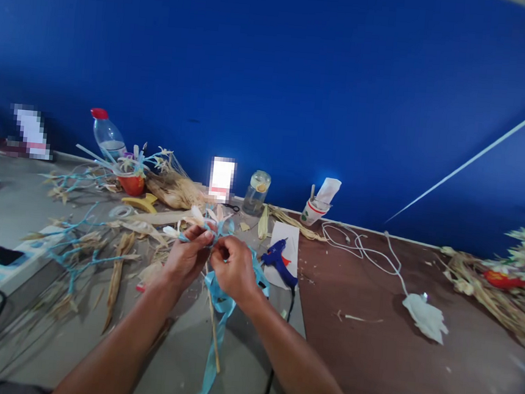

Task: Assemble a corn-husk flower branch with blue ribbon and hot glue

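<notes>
Two hands, both mine, are meeting just above the grey table (238, 373). With my left hand (186, 263) I am pinching the husk flower (205, 218) at the base of its pale petals. My fingers are closed snugly round it, I think so the petals are sitting bunched and fanning away from me. My right hand (234, 271) is touching the left, with thumb and forefinger closed on the blue ribbon (221, 307) where it is wrapping the top of the thin stick (215, 343). The ribbon's loose tail is trailing down toward me. I am probably holding the piece lifted, rather than laid flat, so that the tail is running clear of the clutter.

My forearms are coming in from the bottom edge and converging, with the wrists bent slightly inward. The glue gun (278, 261) is lying on a white sheet (288, 235) just right of my right hand, close enough to grab, I would judge. Dried husks (118, 270) are lying scattered to my left.
</notes>
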The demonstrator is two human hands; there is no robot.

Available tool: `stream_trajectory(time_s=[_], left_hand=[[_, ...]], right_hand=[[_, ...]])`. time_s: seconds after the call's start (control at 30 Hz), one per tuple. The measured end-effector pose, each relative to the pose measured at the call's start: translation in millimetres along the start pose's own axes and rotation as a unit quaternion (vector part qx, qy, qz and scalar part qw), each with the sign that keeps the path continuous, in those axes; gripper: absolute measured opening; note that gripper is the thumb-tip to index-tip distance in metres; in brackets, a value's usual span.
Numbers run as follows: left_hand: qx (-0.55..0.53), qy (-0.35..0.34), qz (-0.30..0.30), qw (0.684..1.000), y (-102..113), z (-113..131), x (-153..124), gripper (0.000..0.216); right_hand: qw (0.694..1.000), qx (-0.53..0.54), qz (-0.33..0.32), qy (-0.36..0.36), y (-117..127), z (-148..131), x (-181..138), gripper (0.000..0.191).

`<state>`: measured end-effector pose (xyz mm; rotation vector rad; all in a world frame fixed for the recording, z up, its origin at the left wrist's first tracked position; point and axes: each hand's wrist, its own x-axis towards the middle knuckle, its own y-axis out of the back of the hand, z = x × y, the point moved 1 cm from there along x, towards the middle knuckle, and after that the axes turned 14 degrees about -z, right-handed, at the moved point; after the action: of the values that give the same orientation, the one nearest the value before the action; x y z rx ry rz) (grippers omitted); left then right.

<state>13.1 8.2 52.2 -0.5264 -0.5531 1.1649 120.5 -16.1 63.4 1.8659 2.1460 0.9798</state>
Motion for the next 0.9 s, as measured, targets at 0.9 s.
stream_trajectory(time_s=[0.9], left_hand=[[0.039, 0.007, -0.021, 0.999, -0.8, -6.0, -3.1, 0.015]], right_hand=[[0.999, -0.046, 0.018, 0.006, 0.1, 4.0, 1.2, 0.014]])
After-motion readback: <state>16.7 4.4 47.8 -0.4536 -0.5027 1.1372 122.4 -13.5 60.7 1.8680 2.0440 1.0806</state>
